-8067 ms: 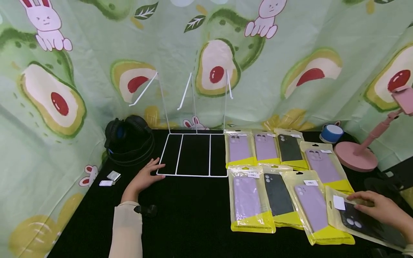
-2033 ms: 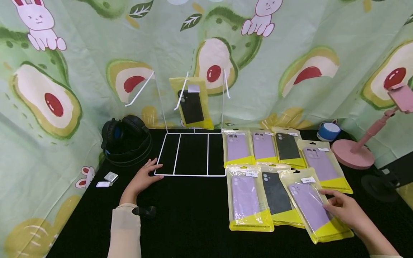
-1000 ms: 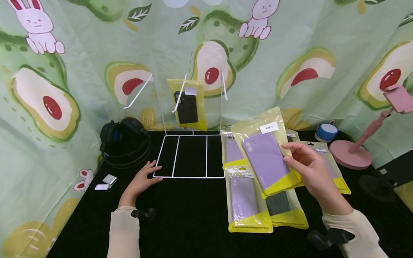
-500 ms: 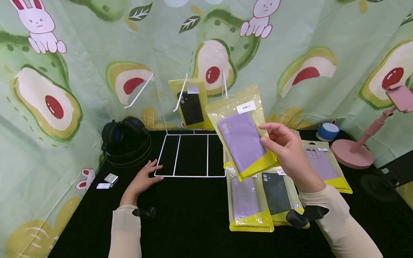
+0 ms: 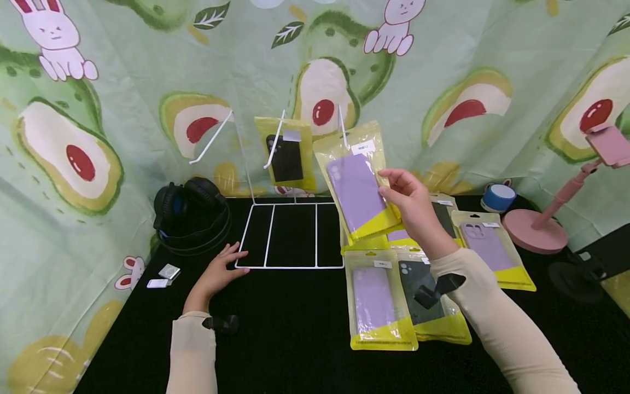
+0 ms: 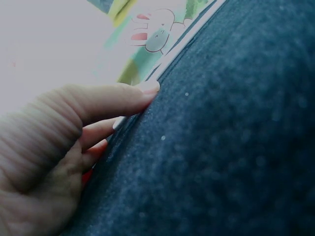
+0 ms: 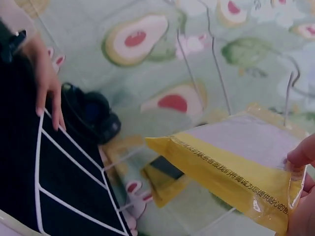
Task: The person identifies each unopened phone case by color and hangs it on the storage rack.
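Observation:
My right hand [image 5: 410, 205] pinches the right edge of a bagged purple phone case [image 5: 356, 189], between thumb and fingers. The bag is raised and tilted, its top overlapping the right hook [image 5: 342, 128] of a white wire display rack [image 5: 290, 267] in the head view. On the rack's middle hook [image 5: 275, 139] hangs a bagged black phone case [image 5: 285, 158]. My left hand [image 5: 216, 276] rests at the rack's front left corner, fingers loosely spread; in the left wrist view the thumb [image 6: 123, 98] lies along the wire. The left hook [image 5: 211, 137] carries nothing.
More bagged phone cases, such as a purple one [image 5: 374, 301] and a black one [image 5: 423, 295], lie at the right. Black headphones [image 5: 189, 216] sit left of the rack, near a small silver item [image 5: 169, 272]. A blue-and-white round object [image 5: 499, 198] and pink phone stand [image 5: 536, 230] stand far right.
The bagged black case moved from the lower right of the table onto the middle hook. My right hand then lifted the bagged purple case up and left to the right hook. The left hand stayed put.

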Demonstrator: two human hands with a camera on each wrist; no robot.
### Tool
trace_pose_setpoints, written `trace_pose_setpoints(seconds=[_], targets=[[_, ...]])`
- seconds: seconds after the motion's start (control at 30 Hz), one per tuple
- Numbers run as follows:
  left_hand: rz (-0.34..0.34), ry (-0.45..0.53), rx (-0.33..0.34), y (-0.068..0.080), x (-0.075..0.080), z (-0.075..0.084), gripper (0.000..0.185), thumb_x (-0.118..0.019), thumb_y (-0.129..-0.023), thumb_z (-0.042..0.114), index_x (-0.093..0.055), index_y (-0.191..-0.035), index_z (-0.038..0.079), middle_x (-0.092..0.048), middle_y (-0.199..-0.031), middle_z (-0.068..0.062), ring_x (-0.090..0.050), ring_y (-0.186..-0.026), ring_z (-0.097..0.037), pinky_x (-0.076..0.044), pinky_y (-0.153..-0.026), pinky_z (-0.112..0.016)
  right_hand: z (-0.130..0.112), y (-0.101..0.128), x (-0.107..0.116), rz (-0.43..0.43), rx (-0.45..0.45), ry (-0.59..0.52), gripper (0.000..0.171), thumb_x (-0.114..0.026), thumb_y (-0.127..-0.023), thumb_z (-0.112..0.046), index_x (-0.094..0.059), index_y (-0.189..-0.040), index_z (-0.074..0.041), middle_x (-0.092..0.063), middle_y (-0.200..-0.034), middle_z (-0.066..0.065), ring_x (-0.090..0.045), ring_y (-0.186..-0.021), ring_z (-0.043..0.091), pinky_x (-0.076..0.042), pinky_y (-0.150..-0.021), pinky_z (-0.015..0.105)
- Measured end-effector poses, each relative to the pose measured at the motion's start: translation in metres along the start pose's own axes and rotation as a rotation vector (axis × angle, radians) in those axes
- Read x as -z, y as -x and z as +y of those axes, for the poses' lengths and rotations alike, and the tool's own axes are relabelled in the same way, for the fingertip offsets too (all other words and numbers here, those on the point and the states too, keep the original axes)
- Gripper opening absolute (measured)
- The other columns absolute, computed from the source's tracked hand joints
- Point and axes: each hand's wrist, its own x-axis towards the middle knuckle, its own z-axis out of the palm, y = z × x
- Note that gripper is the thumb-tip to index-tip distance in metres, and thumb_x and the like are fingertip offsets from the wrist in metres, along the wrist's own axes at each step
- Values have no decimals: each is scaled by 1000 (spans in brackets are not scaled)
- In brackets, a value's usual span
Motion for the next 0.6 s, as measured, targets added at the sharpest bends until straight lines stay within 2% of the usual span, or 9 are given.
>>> trace_pose_setpoints(seconds=[0.13, 0.23, 0.33, 0.43, 0.6], targets=[[-2, 5, -5, 0, 0, 1, 53, -64, -90, 25, -50, -136, 3, -19, -155, -18, -3, -143, -38, -5, -111, -61, 10, -28, -6, 78, -10, 61, 26, -58, -88, 6, -65, -104, -13, -46, -83, -2, -44, -79, 13, -42, -69, 17], [-3, 5, -5, 0, 0, 1, 53, -64, -90, 25, -49, -136, 3, -19, -155, -18, -3, -143, -38, -5, -111, -60, 17, -48, -10, 127, 7, 163, 24, -59, -87, 6, -62, -110, -2, -44, -80, -2, -44, -78, 12, -42, -68, 18], [0, 6, 2, 0, 0, 1, 53, -64, -90, 24, -50, -136, 3, -19, -155, -18, -3, -143, -38, -5, -111, -60, 24, -64, -15, 143, 32, 244, 27, -57, -87, 5, -59, -114, 5, -45, -79, -1, -45, -77, 11, -41, -67, 19], [-1, 7, 8, 0, -1, 0, 53, -64, -90, 25, -50, -136, 3, -19, -155, -18, -3, -143, -38, -5, -111, -60, 30, -77, -17, 145, 43, 289, 28, -56, -87, 5, -58, -116, 5, -45, -81, -1, -45, -78, 10, -41, -68, 19], [-1, 19, 10, 0, 0, -1, 53, -65, -89, 25, -50, -135, 3, -19, -155, -18, -3, -143, -38, -5, -111, -61, 38, -89, -16, 156, 19, 286, 29, -57, -87, 5, -57, -116, 5, -45, -84, 0, -45, -81, 10, -41, -73, 19]])
